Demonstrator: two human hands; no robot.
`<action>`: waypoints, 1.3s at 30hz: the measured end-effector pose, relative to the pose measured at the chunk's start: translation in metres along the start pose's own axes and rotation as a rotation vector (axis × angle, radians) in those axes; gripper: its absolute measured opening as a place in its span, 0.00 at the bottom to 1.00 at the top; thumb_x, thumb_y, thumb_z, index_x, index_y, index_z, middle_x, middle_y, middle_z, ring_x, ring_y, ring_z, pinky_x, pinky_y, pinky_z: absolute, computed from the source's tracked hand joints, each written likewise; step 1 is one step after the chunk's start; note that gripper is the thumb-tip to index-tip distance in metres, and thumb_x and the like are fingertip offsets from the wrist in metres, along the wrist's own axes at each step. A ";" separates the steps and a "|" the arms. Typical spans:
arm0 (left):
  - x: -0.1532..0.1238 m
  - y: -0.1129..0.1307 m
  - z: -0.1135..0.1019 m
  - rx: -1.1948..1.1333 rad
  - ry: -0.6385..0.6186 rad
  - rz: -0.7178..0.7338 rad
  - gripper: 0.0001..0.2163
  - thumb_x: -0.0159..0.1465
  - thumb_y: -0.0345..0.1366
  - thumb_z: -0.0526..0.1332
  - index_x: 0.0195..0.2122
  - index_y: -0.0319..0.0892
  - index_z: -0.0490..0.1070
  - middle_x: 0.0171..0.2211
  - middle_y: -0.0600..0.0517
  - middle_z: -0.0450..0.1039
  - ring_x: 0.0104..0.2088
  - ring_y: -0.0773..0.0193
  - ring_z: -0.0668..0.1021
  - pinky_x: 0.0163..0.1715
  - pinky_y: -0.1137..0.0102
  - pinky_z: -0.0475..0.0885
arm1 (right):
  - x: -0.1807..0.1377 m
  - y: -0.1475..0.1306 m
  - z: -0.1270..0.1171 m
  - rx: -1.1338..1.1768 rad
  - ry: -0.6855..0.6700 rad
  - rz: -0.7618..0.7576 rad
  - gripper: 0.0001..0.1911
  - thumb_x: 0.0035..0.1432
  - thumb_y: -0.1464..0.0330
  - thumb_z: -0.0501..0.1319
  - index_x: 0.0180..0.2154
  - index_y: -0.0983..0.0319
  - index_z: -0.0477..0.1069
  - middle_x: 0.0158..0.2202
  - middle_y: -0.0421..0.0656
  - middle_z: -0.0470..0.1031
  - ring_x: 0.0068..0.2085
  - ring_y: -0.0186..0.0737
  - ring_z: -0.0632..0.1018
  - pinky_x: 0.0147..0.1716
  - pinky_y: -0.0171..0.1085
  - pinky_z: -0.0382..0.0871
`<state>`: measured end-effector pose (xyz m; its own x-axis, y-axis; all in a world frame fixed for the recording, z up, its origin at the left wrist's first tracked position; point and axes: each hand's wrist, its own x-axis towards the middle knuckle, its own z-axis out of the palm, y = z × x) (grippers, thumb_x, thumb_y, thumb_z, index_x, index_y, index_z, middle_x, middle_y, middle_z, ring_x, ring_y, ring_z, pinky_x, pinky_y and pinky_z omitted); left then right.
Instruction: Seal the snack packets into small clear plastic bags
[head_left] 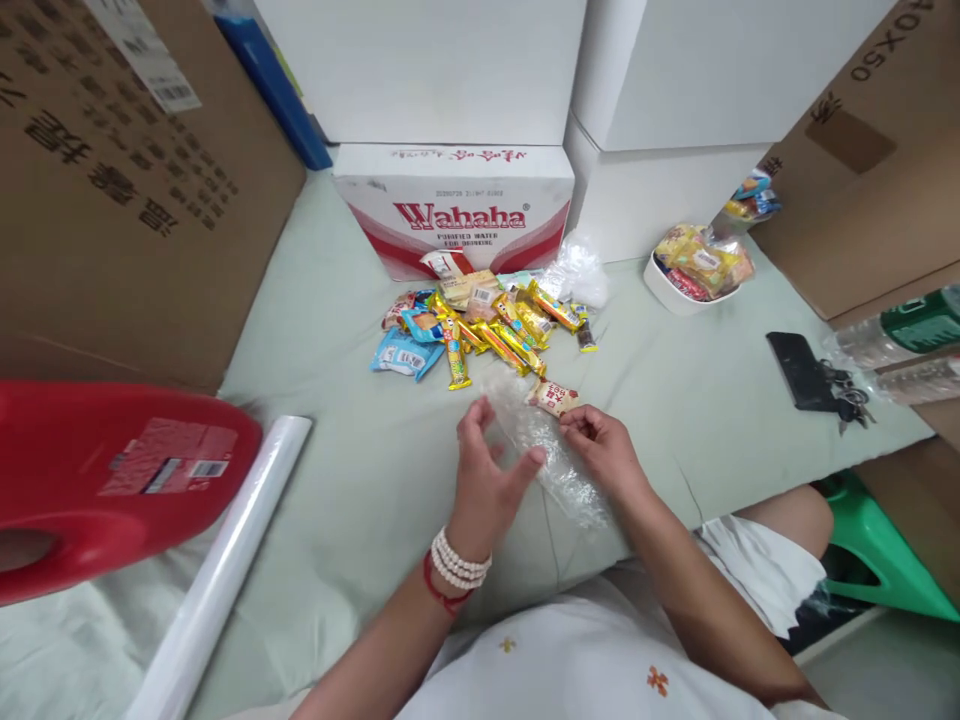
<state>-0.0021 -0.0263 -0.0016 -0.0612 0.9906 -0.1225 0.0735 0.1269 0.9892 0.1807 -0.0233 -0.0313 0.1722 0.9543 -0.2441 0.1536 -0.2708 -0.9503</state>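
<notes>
A crinkled clear plastic bag point(559, 465) lies on the pale green cloth between my hands. My left hand point(487, 475), wearing a beaded bracelet and a red cord, is open at the bag's left side, thumb and fingers apart. The fingers of my right hand point(606, 450) are pinched together at the bag's right edge, close to a small cream and red snack packet point(555, 397). Whether they grip the bag or the packet's corner is hidden. Beyond the hands is a pile of wrapped snacks, with yellow bars point(510, 345) and a light blue packet point(405, 353).
A Wahaha water carton point(461, 215) and white boxes point(660, 190) stand behind the pile. Right lie a white bowl of snacks point(686, 290), a black case with keys point(799, 370) and bottles point(922, 320). Left are a red container point(127, 470), a white roll point(225, 560) and a cardboard box point(142, 250).
</notes>
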 end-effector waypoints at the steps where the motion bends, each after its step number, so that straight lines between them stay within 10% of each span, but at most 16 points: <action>1: 0.003 0.001 0.002 0.107 -0.005 0.078 0.46 0.49 0.48 0.77 0.66 0.47 0.58 0.68 0.38 0.57 0.68 0.42 0.64 0.55 0.53 0.74 | -0.003 0.001 0.001 -0.020 -0.006 -0.008 0.12 0.54 0.58 0.66 0.34 0.60 0.75 0.26 0.37 0.70 0.27 0.35 0.68 0.28 0.35 0.62; 9: 0.034 -0.042 -0.017 0.010 0.166 -0.033 0.30 0.53 0.33 0.69 0.57 0.45 0.62 0.57 0.42 0.64 0.54 0.53 0.79 0.45 0.61 0.80 | -0.025 0.007 0.002 -0.694 0.071 -0.178 0.16 0.61 0.63 0.67 0.50 0.58 0.75 0.49 0.48 0.75 0.39 0.43 0.76 0.37 0.39 0.65; 14: 0.011 -0.035 -0.035 0.366 0.317 0.337 0.22 0.53 0.28 0.63 0.50 0.44 0.69 0.57 0.41 0.67 0.63 0.46 0.70 0.60 0.47 0.70 | -0.033 0.008 0.009 -0.748 0.020 -0.173 0.05 0.67 0.68 0.61 0.39 0.57 0.76 0.40 0.43 0.78 0.38 0.42 0.76 0.34 0.37 0.61; 20: 0.003 -0.018 -0.037 0.704 -0.706 0.726 0.23 0.55 0.23 0.59 0.50 0.52 0.77 0.54 0.46 0.79 0.61 0.48 0.76 0.67 0.44 0.60 | -0.035 0.012 0.001 -0.635 0.012 -0.216 0.03 0.64 0.70 0.62 0.37 0.58 0.75 0.36 0.42 0.77 0.36 0.40 0.75 0.36 0.37 0.62; 26: 0.009 -0.034 -0.100 0.787 -0.674 0.701 0.26 0.55 0.23 0.56 0.53 0.49 0.77 0.60 0.46 0.76 0.63 0.49 0.74 0.60 0.47 0.71 | -0.033 0.016 -0.011 -0.552 -0.026 -0.233 0.04 0.63 0.71 0.62 0.36 0.59 0.75 0.34 0.41 0.76 0.35 0.38 0.74 0.37 0.36 0.63; 31: -0.018 0.003 -0.103 0.690 -0.356 0.603 0.16 0.60 0.26 0.59 0.43 0.50 0.81 0.51 0.47 0.79 0.53 0.50 0.77 0.53 0.52 0.73 | -0.036 0.012 -0.006 -0.602 -0.037 -0.242 0.05 0.64 0.72 0.62 0.39 0.58 0.76 0.37 0.42 0.77 0.36 0.39 0.75 0.37 0.36 0.63; 39: -0.001 0.010 0.002 0.076 -0.223 -0.225 0.14 0.55 0.47 0.70 0.33 0.41 0.79 0.24 0.56 0.70 0.24 0.68 0.68 0.27 0.71 0.62 | -0.055 0.005 -0.003 -0.647 0.021 -0.406 0.09 0.69 0.71 0.57 0.43 0.59 0.77 0.35 0.42 0.75 0.33 0.38 0.74 0.33 0.35 0.64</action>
<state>0.0010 -0.0259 0.0080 0.1347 0.9228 -0.3608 0.1578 0.3395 0.9273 0.1745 -0.0780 -0.0223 -0.0021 0.9940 0.1095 0.7472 0.0743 -0.6604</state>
